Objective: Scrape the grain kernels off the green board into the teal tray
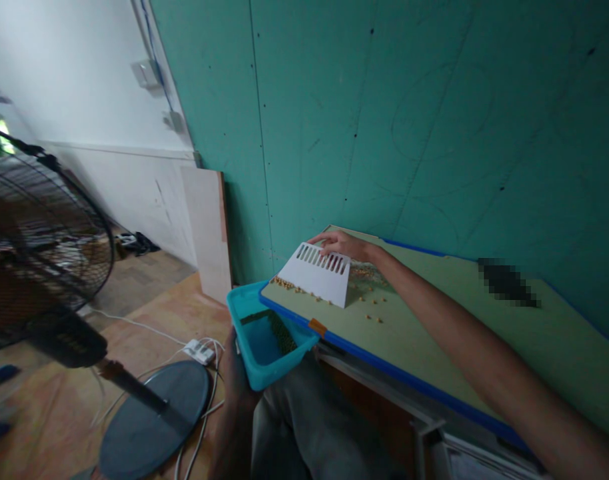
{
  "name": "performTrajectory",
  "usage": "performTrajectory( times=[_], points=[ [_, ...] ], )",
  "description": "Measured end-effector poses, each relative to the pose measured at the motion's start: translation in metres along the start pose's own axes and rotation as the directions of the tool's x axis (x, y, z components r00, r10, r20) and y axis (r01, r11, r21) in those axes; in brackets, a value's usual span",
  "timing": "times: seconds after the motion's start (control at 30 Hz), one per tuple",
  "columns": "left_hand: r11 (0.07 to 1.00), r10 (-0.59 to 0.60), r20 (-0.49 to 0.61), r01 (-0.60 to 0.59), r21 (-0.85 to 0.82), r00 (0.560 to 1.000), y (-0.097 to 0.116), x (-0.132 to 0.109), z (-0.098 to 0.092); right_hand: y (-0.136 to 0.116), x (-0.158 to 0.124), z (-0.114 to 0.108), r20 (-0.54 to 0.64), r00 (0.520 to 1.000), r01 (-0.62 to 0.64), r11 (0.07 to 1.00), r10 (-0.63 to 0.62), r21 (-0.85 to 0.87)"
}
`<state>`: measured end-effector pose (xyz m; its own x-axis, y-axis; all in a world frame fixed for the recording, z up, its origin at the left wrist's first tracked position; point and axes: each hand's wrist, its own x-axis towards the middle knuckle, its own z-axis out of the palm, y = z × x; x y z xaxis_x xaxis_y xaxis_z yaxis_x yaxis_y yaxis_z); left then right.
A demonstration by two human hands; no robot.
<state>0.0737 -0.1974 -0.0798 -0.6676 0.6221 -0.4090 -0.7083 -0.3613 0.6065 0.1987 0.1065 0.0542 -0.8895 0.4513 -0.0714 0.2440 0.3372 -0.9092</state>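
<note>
My left hand (237, 373) grips a turquoise plastic tub (264, 383) by its outer side, below the table's left corner. Small green beans (283, 335) lie along the inside of the tub. My right hand (342, 245) holds a white slotted plastic scraper (314, 277) by its slotted end. The scraper is tilted, its wide edge down on the greenish table top (414, 307). Tan beans (284, 283) lie along that edge near the corner, and several more are scattered to its right. Part of the left hand's fingers is hidden by the tub.
A black standing fan (154, 407) is at the left, with white cables and a power strip (199, 351) on the floor. A pale board (209, 233) leans on the wall behind. The green wall (384, 133) borders the table. A pixelated dark patch lies at the right.
</note>
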Motion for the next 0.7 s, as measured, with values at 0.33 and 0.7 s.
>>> performTrajectory(
  times=[0.33,0.7],
  points=[
    [0.999,0.029,-0.023,-0.029,0.025,0.999,0.0010,-0.0030,0.0046,-0.0047,-0.0038,0.0015,0.011,1.000,0.014,1.000,-0.014,-0.003],
    [0.999,-0.010,0.018,0.010,0.035,1.000,0.0004,-0.0006,0.0022,-0.0004,-0.0009,-0.0005,0.011,1.000,0.017,1.000,-0.017,-0.009]
  ],
)
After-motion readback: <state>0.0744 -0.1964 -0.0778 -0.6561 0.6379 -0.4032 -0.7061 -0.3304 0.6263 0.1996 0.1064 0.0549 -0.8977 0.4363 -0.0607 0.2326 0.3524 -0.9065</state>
